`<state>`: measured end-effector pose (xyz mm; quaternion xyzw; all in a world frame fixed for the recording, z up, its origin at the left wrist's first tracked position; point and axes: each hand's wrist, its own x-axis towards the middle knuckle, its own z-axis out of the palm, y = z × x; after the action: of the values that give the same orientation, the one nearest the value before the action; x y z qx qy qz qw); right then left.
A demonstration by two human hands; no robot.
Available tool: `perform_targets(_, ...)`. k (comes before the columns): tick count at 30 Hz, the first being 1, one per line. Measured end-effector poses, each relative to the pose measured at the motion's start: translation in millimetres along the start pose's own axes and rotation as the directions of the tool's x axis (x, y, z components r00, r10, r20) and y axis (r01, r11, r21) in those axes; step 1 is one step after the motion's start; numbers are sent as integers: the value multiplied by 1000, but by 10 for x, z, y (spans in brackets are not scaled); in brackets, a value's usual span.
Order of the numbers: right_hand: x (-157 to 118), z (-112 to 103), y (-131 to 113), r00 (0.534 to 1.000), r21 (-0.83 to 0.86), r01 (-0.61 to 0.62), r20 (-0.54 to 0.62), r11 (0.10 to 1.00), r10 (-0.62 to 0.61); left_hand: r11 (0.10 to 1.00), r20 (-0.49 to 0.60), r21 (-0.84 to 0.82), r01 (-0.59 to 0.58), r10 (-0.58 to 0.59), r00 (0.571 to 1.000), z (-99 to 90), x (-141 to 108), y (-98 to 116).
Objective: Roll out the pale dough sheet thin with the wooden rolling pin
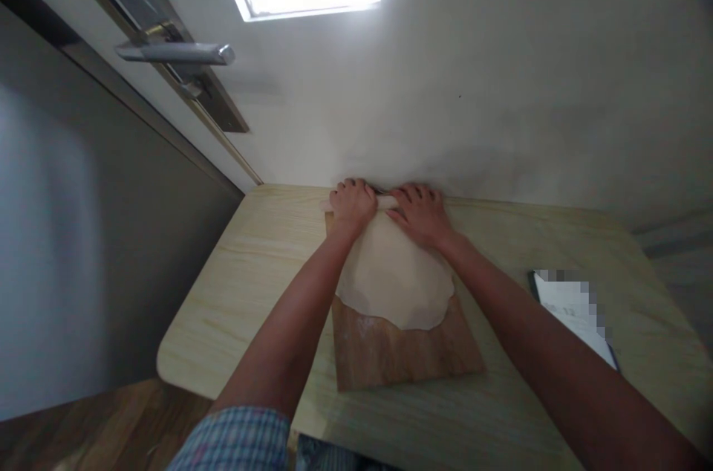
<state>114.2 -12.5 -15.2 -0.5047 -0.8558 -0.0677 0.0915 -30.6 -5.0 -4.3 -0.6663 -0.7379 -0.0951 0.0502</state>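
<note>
While dough [398, 274] lies flat, hands [422, 217] half-closed over rolling pin [386, 202].

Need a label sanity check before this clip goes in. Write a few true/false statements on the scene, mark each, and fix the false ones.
1. The left hand and the right hand are both on the rolling pin. True.
2. A flattened dough sheet lies on the brown board. True.
3. The dough sheet covers the whole brown board. False: bare wood shows along the near side.
4. The rolling pin is at the near edge of the brown board. False: it is at the far edge.
5. White paper lies to the right of the brown board. True.
6. Both forearms are sleeved down to the wrist. False: both are bare at the wrist.
</note>
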Motion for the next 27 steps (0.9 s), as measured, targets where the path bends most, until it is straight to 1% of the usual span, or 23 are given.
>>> perform_targets(8,58,47,81,997,8,73,-5,997,-73,999,9,-37,6,-5,1000,49,90,-4)
perform_targets(13,85,90,141,993,40,120,-6,992,-120,997,-21,-73,23,-24,999,73,143,-9)
perform_targets(23,143,83,224,990,201,139,-31,970,-135,990,14,-111,-87,90,996,35,200,24)
perform_targets(27,152,100,245,993,203,116,-20,972,-115,985,28,-117,-124,128,991,60,247,32)
